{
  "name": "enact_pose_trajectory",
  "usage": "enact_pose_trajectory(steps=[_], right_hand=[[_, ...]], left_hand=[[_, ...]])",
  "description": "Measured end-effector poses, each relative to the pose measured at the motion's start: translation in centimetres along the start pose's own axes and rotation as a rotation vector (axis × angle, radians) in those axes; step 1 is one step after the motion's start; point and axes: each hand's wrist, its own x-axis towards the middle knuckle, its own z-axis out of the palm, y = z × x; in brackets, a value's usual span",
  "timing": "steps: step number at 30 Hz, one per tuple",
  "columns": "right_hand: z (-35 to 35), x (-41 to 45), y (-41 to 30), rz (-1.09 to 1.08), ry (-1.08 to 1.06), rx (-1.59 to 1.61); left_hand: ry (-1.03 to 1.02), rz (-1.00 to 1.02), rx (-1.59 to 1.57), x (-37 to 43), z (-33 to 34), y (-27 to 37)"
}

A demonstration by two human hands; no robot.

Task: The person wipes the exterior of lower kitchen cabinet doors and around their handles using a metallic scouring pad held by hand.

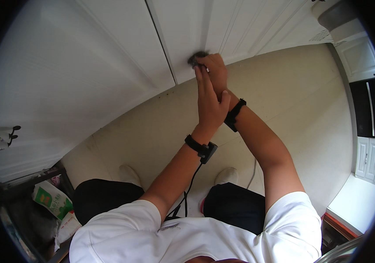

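Low on the white panelled door, my right hand is closed around a dark, frizzy wad, which looks like a steel wool scourer. The wad is against the door's face close to its bottom edge, and motion blurs its outline. My left hand lies alongside, its fingers stretched out and its thumb across my right wrist. Its fingertips reach the lower side of the wad; whether they press on it is hard to tell. Each wrist wears a black strap with a small box, and a cable runs down from the left one.
Beige tiled floor extends below the door. A double metal hook is fixed to the white panel at left. Below it, a dark-framed rack holds printed bags. White cabinets, a black appliance and a white counter stand right.
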Motion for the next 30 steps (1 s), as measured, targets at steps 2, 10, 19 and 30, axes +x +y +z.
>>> enact_pose_trajectory(steps=[2, 10, 19, 30], right_hand=[[0.1, -1.4, -0.4, 0.028, -0.011, 0.012], [-3.9, 13.3, -10.8, -0.350, 0.373, 0.097], [-0.4, 7.0, -6.4, -0.284, 0.084, 0.004], [-2.3, 17.2, -13.5, -0.366, 0.370, 0.055]], left_hand=[[-0.015, 0.020, 0.025, -1.0, -0.3, -0.6], [0.156, 0.537, 0.017, 6.9, -6.7, 10.4], [0.174, 0.327, -0.063, 2.3, -5.2, 4.6], [0.295, 0.732, 0.006, 9.3, -10.2, 11.7]])
